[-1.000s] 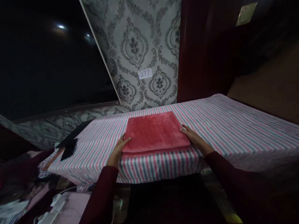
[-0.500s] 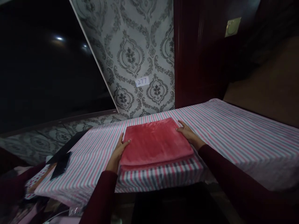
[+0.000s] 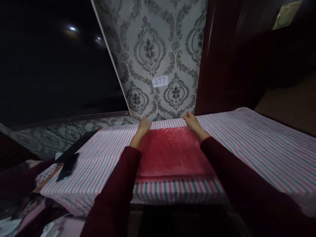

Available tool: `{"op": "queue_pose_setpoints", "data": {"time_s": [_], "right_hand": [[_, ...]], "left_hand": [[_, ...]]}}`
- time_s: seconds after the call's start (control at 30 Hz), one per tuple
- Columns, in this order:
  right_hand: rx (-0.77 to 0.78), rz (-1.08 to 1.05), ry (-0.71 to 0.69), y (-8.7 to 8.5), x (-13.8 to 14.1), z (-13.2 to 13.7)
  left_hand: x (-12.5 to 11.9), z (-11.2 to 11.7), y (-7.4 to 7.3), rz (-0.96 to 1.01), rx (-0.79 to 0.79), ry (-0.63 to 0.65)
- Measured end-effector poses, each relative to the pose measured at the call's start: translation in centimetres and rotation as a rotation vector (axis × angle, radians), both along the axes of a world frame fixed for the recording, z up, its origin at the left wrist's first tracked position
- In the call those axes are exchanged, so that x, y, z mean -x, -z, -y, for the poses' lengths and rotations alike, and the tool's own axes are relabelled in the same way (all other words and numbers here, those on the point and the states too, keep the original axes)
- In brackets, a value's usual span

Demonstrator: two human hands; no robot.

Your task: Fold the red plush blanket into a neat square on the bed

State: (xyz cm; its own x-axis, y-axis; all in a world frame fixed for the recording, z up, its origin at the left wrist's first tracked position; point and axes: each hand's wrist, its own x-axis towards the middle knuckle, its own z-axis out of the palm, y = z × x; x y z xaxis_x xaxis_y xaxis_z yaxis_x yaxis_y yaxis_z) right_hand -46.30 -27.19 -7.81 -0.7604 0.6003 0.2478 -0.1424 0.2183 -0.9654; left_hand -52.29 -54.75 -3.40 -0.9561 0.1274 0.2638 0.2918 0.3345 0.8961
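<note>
A folded red plush cloth (image 3: 172, 151) lies flat on a striped pink, grey and white sheet (image 3: 247, 138). My left hand (image 3: 143, 126) rests at the cloth's far left corner. At the far right corner is my right hand (image 3: 191, 121). Both arms in dark red sleeves run along the cloth's sides. The fingers of both hands reach forward over the far edge, apart, and I see nothing held in them.
A dark phone (image 3: 67, 167) lies at the left edge of the sheet. Patterned grey wallpaper with a small "277" label (image 3: 160, 81) stands behind. A dark red wooden panel (image 3: 222, 56) rises at the right. Clutter fills the lower left.
Both hands have slid from the cloth's near corners along its sides to its far corners. The cloth has stayed flat on the sheet.
</note>
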Motion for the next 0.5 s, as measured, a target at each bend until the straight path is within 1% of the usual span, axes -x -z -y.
{"op": "queue_pose_setpoints", "data": {"time_s": [0.03, 0.07, 0.1, 0.13, 0.2, 0.23, 0.27, 0.3, 0.37, 0.4, 0.43, 0.47, 0.5], "right_hand": [[0.041, -0.032, -0.016, -0.2, 1.1, 1.2], [0.127, -0.071, -0.045, 0.0, 1.8, 2.2], [0.266, -0.116, -0.080, 0.7, 2.1, 3.0], [0.446, -0.161, -0.114, 1.7, 2.1, 3.4], [0.840, -0.234, -0.171, 4.1, 1.3, 3.3], [0.994, -0.259, -0.191, 5.3, 0.7, 2.9], [1.111, -0.288, -0.210, 6.3, 0.2, 2.4], [1.196, -0.320, -0.232, 7.1, -0.2, 1.8], [1.293, -0.371, -0.266, 7.9, -0.6, 0.9], [1.312, -0.383, -0.268, 8.0, -0.6, 0.6], [1.313, -0.381, -0.259, 8.0, -0.5, 0.3], [1.294, -0.369, -0.247, 8.1, -0.3, 0.2], [1.252, -0.350, -0.241, 8.1, -0.2, 0.0]], "left_hand": [[0.3, -1.8, 0.4, 0.002, -0.001, 0.017], [0.5, -3.1, 1.2, 0.009, -0.003, 0.026], [0.5, -4.0, 2.2, 0.025, -0.012, 0.026], [0.5, -4.2, 3.4, 0.046, -0.023, 0.025], [0.4, -3.4, 5.9, 0.090, -0.052, 0.021], [0.5, -2.5, 6.9, 0.126, -0.132, 0.018], [0.7, -1.5, 7.7, 0.173, -0.272, 0.009], [1.0, -0.4, 8.3, 0.235, -0.471, -0.010], [1.9, 1.2, 8.8, 0.364, -0.903, -0.069], [2.3, 1.7, 8.9, 0.411, -1.057, -0.094], [2.7, 2.0, 8.9, 0.434, -1.129, -0.110], [3.0, 2.1, 8.9, 0.439, -1.143, -0.115], [3.3, 2.0, 9.0, 0.432, -1.119, -0.115]]}}
